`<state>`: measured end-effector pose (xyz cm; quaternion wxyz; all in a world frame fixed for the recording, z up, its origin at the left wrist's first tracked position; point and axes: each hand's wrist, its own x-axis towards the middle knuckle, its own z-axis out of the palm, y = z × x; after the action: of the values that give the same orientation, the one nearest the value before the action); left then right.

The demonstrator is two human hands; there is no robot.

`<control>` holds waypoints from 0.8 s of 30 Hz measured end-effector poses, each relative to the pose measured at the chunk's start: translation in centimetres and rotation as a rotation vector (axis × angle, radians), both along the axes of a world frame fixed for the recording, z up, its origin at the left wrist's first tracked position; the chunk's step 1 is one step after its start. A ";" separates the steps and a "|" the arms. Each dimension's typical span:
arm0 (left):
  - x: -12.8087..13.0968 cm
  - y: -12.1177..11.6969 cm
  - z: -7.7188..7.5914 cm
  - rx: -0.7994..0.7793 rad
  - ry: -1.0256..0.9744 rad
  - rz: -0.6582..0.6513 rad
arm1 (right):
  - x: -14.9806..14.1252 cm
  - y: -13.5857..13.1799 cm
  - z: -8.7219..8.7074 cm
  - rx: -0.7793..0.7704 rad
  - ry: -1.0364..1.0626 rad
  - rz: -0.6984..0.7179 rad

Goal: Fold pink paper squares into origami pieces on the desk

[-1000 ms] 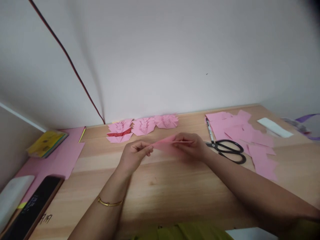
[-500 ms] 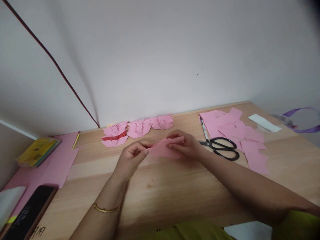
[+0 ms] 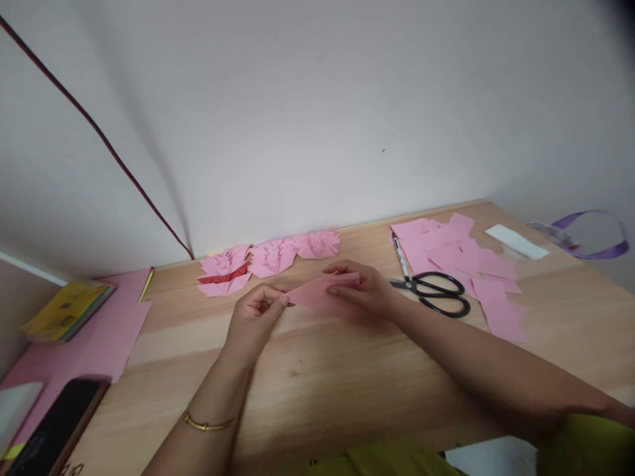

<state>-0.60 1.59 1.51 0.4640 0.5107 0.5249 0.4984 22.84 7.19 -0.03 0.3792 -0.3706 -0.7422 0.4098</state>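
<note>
A folded piece of pink paper (image 3: 317, 296) is held above the wooden table, stretched between both hands. My left hand (image 3: 256, 316) pinches its pointed left end between thumb and fingers. At the right end, my right hand (image 3: 364, 289) grips it, thumb in front and fingers behind. Just right of that hand lie black-handled scissors (image 3: 431, 291), their blades partly hidden by the hand. Beyond the hands, several pink cut-and-folded paper shapes (image 3: 272, 256) stand in a row along the wall, with a red paper piece (image 3: 223, 273) among those at the left.
Pink paper scraps (image 3: 451, 244) and a pen (image 3: 399, 254) lie at the right, near a white strip (image 3: 516, 241). On the left are pink sheets (image 3: 112, 330), a yellow packet (image 3: 69, 309), a yellow pencil (image 3: 145, 284) and a black phone (image 3: 64, 423). A dark cable (image 3: 99, 132) runs down the wall.
The whole view has shifted slightly. Both hands still hold the pink paper, and its left end is drawn out a little straighter and flatter.
</note>
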 end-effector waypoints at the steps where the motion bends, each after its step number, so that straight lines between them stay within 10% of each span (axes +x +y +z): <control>1: 0.0 0.0 0.0 0.000 0.006 0.014 | 0.0 0.0 0.0 0.003 0.000 0.003; 14: 0.2 -0.2 0.5 0.048 0.086 0.026 | 0.0 -0.2 -0.2 -0.091 0.127 0.039; 24: -1.2 -0.9 4.0 0.574 0.519 -0.267 | 0.6 0.6 0.5 0.388 0.123 0.186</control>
<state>-1.78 0.72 5.56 0.2152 0.7919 0.3934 0.4146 23.49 7.82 0.49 0.4486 -0.1951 -0.8137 0.3140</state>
